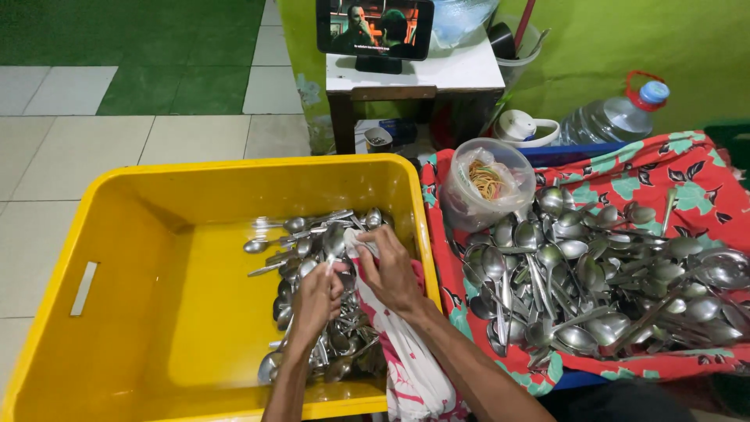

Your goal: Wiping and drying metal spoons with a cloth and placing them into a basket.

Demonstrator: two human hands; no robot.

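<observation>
Both hands are inside a big yellow plastic tub (pixel 133 234) that holds a heap of metal spoons (pixel 312 242) along its right side. My left hand (pixel 316 301) is closed around a spoon whose bowl sticks up near the cloth. My right hand (pixel 391 270) grips a white and pink cloth (pixel 410 367) and presses it against that spoon. The cloth trails down over the tub's front rim towards me.
To the right, a red floral cloth (pixel 687 168) carries a large pile of spoons (pixel 601 273) and a clear tub of rubber bands (pixel 486 181). Behind stand a small white table (pixel 461 70) with a tablet (pixel 375 27), a water bottle (pixel 617 117) and a green wall.
</observation>
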